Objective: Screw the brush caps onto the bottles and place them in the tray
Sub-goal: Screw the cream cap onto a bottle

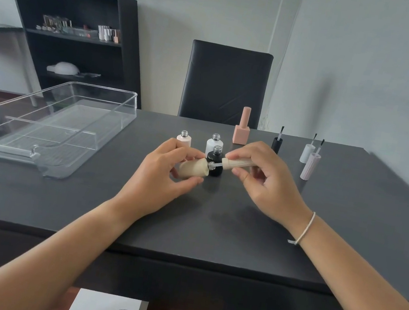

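Observation:
My left hand (161, 172) holds a beige bottle (194, 169) tilted on its side, neck pointing right. My right hand (263, 180) holds a beige brush cap (239, 164), whose stem enters the bottle's neck. Behind them stand three open bottles: a pale pink bottle (184, 138), a white bottle (215, 142) and a black bottle (216, 156). A capped peach bottle (242, 128) stands farther back. Three loose caps stand brush up at the right: a black cap (277, 143), a white cap (307, 152) and a lilac cap (310, 166). The clear plastic tray (63, 159) lies at the left.
The dark table (214, 223) ends at the wall on the right. A black chair (225, 83) stands behind the table. A black shelf unit (124, 43) with small items stands at the back left.

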`<state>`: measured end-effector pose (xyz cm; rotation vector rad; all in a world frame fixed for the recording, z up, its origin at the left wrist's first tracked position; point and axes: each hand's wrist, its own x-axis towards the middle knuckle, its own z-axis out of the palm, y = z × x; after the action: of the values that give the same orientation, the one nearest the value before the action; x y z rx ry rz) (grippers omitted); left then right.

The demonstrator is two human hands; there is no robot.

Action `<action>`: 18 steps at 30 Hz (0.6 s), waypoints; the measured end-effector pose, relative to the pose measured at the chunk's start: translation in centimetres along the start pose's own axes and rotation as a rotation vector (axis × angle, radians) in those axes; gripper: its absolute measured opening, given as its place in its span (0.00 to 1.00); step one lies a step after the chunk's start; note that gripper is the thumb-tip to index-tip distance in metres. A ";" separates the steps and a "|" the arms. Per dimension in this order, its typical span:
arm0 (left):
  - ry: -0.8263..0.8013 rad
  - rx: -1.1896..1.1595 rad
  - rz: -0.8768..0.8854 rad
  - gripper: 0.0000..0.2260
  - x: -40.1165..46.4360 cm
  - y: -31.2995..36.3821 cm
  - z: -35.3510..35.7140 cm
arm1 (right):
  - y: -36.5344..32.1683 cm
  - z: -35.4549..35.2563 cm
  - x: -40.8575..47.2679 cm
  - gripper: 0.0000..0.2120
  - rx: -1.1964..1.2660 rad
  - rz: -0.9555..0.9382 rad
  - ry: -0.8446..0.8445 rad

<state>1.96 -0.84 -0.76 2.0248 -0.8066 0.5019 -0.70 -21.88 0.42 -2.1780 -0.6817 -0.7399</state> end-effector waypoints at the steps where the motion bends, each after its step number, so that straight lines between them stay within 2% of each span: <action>1: -0.005 0.006 0.004 0.15 0.0 0.0 0.0 | 0.0 0.1 0.0 0.10 -0.003 -0.015 -0.012; 7: -0.050 0.008 0.030 0.15 0.0 0.1 0.1 | -0.1 0.6 0.0 0.11 -0.021 -0.062 -0.081; 14: -0.060 0.030 0.044 0.15 -0.1 0.1 0.1 | -0.1 0.6 -0.1 0.06 -0.034 0.029 -0.067; 18: -0.072 0.044 0.064 0.15 -0.1 0.1 0.1 | -0.1 0.5 -0.1 0.10 -0.067 0.075 -0.096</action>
<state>1.80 -0.96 -0.83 2.0725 -0.9142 0.4886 -0.64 -21.49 0.12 -2.2994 -0.6278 -0.6317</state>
